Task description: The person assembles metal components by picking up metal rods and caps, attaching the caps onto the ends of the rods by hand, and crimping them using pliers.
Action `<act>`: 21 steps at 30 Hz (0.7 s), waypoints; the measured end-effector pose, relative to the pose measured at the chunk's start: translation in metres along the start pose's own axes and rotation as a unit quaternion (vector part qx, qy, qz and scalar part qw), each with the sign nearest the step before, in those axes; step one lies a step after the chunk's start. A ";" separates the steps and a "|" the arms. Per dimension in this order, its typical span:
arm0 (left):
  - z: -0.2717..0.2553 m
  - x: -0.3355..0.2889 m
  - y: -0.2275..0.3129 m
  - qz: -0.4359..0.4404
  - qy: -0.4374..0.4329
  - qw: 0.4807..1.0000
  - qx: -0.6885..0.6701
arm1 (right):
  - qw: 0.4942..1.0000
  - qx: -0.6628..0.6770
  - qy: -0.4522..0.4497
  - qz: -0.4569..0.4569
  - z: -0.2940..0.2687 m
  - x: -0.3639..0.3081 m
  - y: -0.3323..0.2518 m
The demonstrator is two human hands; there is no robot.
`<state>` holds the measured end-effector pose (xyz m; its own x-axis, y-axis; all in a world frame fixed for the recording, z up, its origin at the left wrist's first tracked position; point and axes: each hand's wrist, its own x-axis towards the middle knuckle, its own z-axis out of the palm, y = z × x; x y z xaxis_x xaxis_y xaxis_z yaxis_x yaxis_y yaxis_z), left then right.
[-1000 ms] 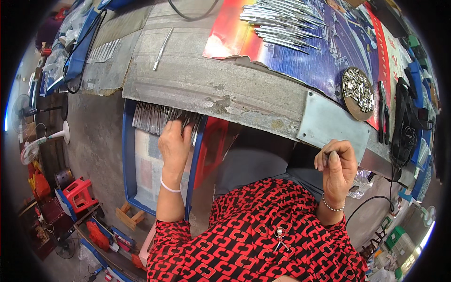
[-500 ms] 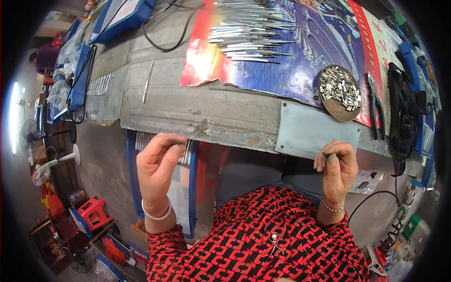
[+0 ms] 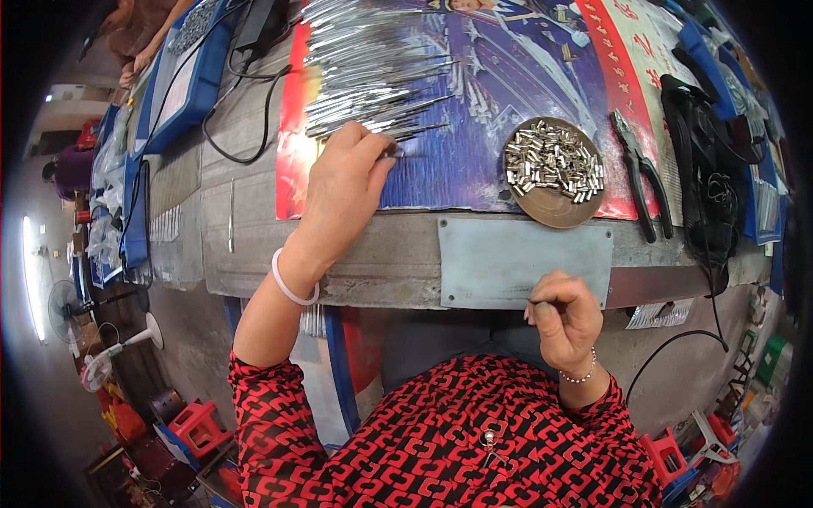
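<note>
My left hand [image 3: 345, 176] reaches over the bench to the near edge of a pile of thin, pointed, shiny metal rods [image 3: 364, 72]. Its thumb and fingers are pinched together; whatever lies between them is too small or hidden to name. Close to the bench's front edge, my right hand [image 3: 566, 320] is curled closed beside the lower edge of a pale grey metal plate [image 3: 487, 258]. What it holds, if anything, does not show. Beyond that plate stands a round brown dish [image 3: 555, 212] heaped with small silvery metal sleeves [image 3: 550, 159].
Black-handled pliers [image 3: 639, 173] and a black strap bundle [image 3: 699, 169] lie to the right. A single thin rod [image 3: 231, 216] rests at left, near a black cable [image 3: 241, 159] and a blue tray [image 3: 190, 76]. Another person's hand [image 3: 131, 72] shows at far left.
My left hand has moved forward from the bench's front edge to the rod pile. The right hand stays low and closed, and the whole view has shifted.
</note>
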<state>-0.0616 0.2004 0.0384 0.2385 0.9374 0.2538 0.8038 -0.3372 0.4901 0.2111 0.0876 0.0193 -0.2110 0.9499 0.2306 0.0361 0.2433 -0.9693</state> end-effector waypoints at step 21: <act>-0.002 -0.005 0.017 0.154 -0.100 0.936 0.299 | 0.998 -0.040 -0.013 -0.052 0.004 0.002 0.001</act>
<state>-0.0508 0.1896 0.0471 0.5586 0.8213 0.1160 0.8271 -0.5412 -0.1515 0.2071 0.0894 0.0187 -0.2429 0.9133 0.3270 0.0902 0.3569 -0.9298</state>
